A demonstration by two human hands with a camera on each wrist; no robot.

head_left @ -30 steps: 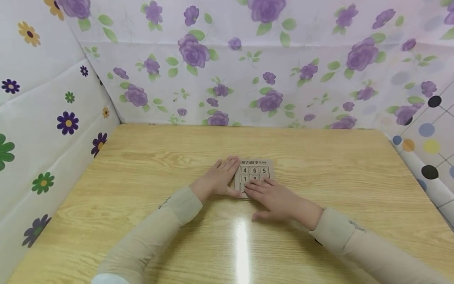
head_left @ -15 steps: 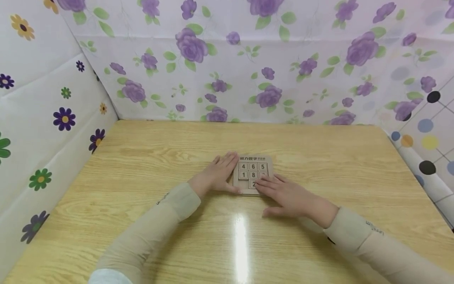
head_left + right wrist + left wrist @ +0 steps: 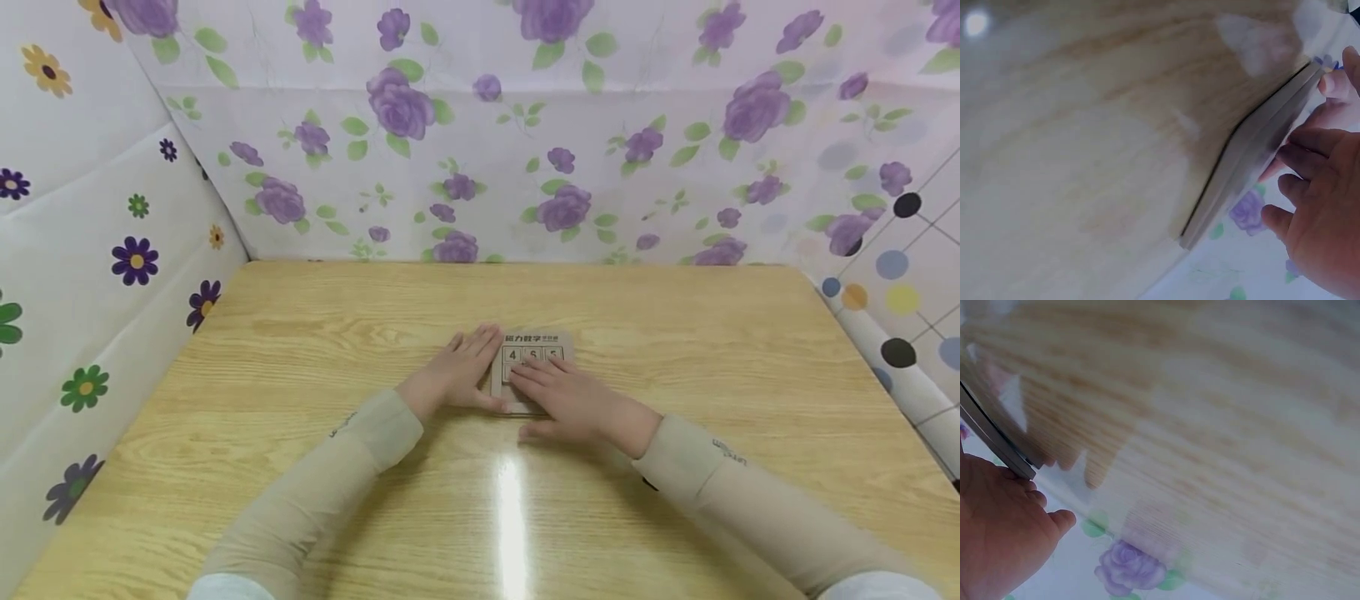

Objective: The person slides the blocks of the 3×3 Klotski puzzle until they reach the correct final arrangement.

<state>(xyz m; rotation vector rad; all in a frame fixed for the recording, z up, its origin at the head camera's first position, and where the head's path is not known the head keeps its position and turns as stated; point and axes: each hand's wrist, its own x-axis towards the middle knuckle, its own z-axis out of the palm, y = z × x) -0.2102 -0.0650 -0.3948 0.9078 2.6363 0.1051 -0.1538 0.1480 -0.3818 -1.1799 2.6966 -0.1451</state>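
Note:
A wooden sliding number puzzle (image 3: 531,339) lies flat on the table, Chinese lettering along its top. Its top row reads 4, 6, 5, partly overlapped by fingertips. At the left edge of the puzzle lies my left hand (image 3: 459,377), fingers straight and thumb (image 3: 491,405) at the lower left corner. My right hand (image 3: 576,403) reaches over the number tiles with extended fingers, hiding most of the middle and lower rows. The lower left slot shows bare tray. In the right wrist view, the fingertips of the right hand (image 3: 1329,194) overlap the puzzle's top face.
The glossy wood-grain table (image 3: 337,317) reaches back to a cloth with purple roses (image 3: 401,108). A flower-print sheet (image 3: 82,250) stands along the left, and a dotted sheet (image 3: 900,267) along the right. A light reflection (image 3: 512,525) falls near the front.
My right hand first moved right, showing a 2 tile beside a gap in the bottom row. It has since moved left and up over the middle row. My left hand stays at the edge.

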